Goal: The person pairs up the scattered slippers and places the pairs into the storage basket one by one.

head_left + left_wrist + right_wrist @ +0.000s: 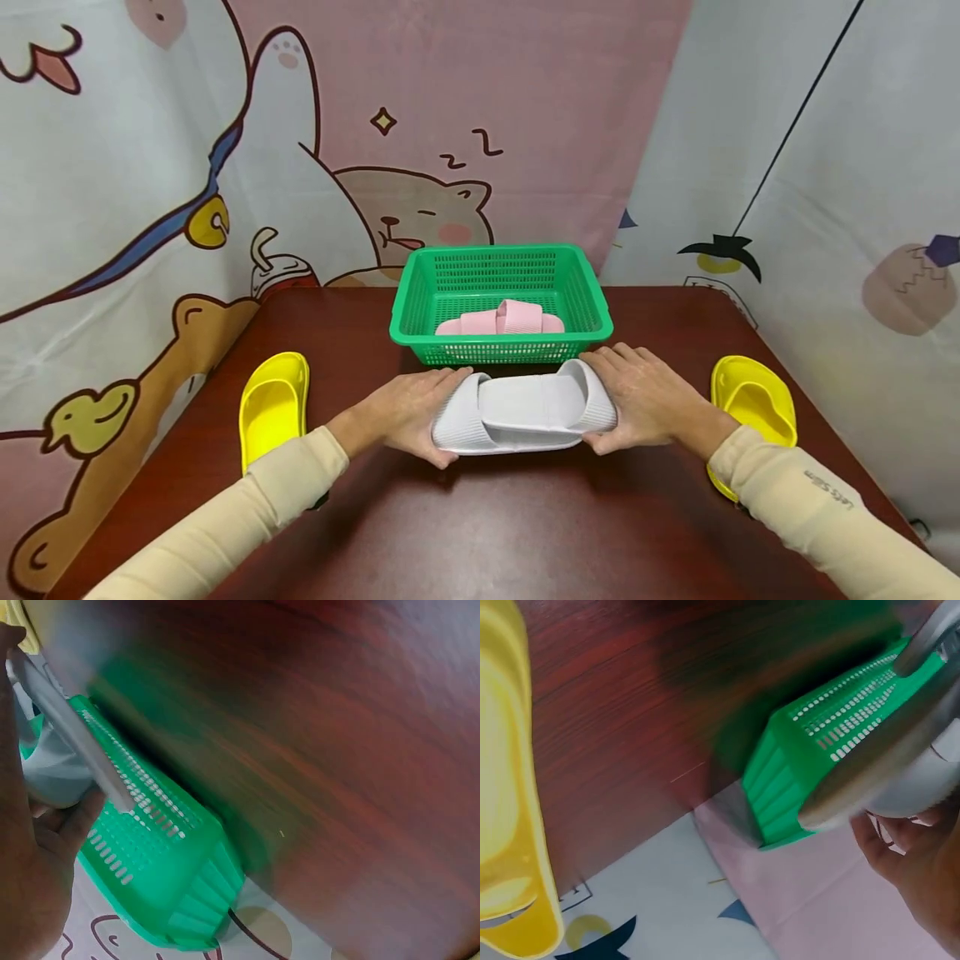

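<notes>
A pair of white slide slippers, fitted together with their straps at opposite ends, is held level above the table in front of the basket. At the left end my left hand grips them, thumb on the near side and fingers on the far side. My right hand grips the right end in the same way. Just beyond stands a green plastic basket with pink slippers lying in it. In the left wrist view, the slipper's sole edge slants past the hand.
One yellow clog sits on the dark red-brown table at the left. Another yellow clog lies at the right, partly behind my right forearm. Cartoon-printed cloth hangs around the back and sides.
</notes>
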A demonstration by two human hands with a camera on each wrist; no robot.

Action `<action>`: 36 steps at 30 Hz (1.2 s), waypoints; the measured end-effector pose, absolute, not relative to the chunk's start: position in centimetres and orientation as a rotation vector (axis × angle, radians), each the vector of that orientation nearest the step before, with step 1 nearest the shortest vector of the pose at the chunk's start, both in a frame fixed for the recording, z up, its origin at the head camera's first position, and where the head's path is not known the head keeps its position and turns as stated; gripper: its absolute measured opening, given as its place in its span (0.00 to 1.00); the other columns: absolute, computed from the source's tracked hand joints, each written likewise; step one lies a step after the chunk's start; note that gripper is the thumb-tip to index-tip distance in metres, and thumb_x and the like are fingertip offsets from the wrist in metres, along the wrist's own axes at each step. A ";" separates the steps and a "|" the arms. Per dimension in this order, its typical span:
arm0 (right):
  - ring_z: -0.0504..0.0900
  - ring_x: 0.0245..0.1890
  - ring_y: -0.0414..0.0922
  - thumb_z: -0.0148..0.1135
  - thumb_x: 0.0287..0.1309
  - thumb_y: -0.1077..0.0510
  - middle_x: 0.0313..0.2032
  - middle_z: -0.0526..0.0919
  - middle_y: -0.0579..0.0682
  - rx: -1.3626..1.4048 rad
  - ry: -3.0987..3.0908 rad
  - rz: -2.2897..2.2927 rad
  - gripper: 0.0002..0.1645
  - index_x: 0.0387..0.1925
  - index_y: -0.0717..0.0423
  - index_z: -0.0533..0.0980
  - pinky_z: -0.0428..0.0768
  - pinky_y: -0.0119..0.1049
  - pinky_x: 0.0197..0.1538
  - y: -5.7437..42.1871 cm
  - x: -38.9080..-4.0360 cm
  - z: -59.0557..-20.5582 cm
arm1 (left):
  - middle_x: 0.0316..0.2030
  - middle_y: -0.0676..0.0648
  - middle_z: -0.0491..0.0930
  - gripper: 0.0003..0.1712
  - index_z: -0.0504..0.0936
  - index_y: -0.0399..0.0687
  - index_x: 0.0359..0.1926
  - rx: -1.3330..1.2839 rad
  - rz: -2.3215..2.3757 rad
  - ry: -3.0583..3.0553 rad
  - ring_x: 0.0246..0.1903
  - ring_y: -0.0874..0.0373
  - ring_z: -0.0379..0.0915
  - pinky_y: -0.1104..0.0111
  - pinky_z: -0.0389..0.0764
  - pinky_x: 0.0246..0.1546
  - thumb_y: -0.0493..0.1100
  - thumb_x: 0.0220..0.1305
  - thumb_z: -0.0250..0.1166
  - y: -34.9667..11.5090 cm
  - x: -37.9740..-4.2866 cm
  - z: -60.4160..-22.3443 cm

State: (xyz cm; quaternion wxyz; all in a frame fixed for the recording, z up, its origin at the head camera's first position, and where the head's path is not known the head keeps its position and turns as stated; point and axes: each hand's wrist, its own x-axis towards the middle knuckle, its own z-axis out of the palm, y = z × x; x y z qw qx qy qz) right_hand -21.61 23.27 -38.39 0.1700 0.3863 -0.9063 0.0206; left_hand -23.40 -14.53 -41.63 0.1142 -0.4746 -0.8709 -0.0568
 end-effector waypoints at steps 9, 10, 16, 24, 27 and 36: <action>0.75 0.44 0.51 0.69 0.32 0.21 0.46 0.79 0.52 1.163 -2.458 0.018 0.58 0.57 0.58 0.75 0.74 0.46 0.42 21.0 -20.7 -38.7 | 0.55 0.45 0.79 0.63 0.66 0.37 0.69 -1.366 -0.224 -2.531 0.49 0.54 0.79 0.62 0.82 0.47 0.70 0.39 0.74 -13.2 -22.3 -41.4; 0.75 0.44 0.51 0.68 0.32 0.21 0.45 0.79 0.52 1.169 -2.441 0.020 0.58 0.57 0.59 0.75 0.75 0.46 0.41 20.8 -20.7 -38.8 | 0.55 0.44 0.79 0.63 0.65 0.37 0.69 -1.366 -0.223 -2.525 0.50 0.54 0.79 0.62 0.81 0.48 0.71 0.39 0.74 -13.1 -22.2 -41.5; 0.75 0.43 0.51 0.70 0.29 0.21 0.43 0.79 0.53 1.180 -2.367 0.058 0.60 0.56 0.60 0.76 0.76 0.46 0.38 20.3 -21.0 -38.9 | 0.55 0.43 0.77 0.66 0.63 0.35 0.70 -1.331 -0.185 -2.471 0.52 0.53 0.76 0.63 0.79 0.52 0.72 0.37 0.74 -12.8 -22.3 -42.0; 0.73 0.44 0.50 0.71 0.30 0.21 0.44 0.78 0.53 1.183 -2.403 0.102 0.60 0.58 0.60 0.77 0.75 0.45 0.39 19.7 -21.1 -38.9 | 0.54 0.45 0.76 0.67 0.65 0.37 0.71 -1.333 -0.175 -2.436 0.51 0.55 0.74 0.65 0.79 0.51 0.74 0.35 0.72 -12.6 -22.7 -42.0; 0.73 0.45 0.49 0.71 0.31 0.21 0.45 0.78 0.52 1.186 -2.419 0.116 0.60 0.59 0.59 0.77 0.74 0.44 0.39 19.1 -20.9 -39.1 | 0.53 0.46 0.76 0.67 0.66 0.38 0.70 -1.342 -0.187 -2.434 0.50 0.55 0.75 0.65 0.79 0.49 0.75 0.35 0.72 -12.2 -22.5 -42.1; 0.73 0.44 0.48 0.72 0.31 0.22 0.45 0.78 0.51 1.201 -2.421 0.195 0.60 0.59 0.58 0.76 0.74 0.43 0.40 17.8 -20.7 -39.7 | 0.52 0.48 0.77 0.67 0.66 0.40 0.70 -1.331 -0.187 -2.429 0.47 0.58 0.75 0.68 0.81 0.42 0.77 0.34 0.71 -11.2 -22.0 -42.7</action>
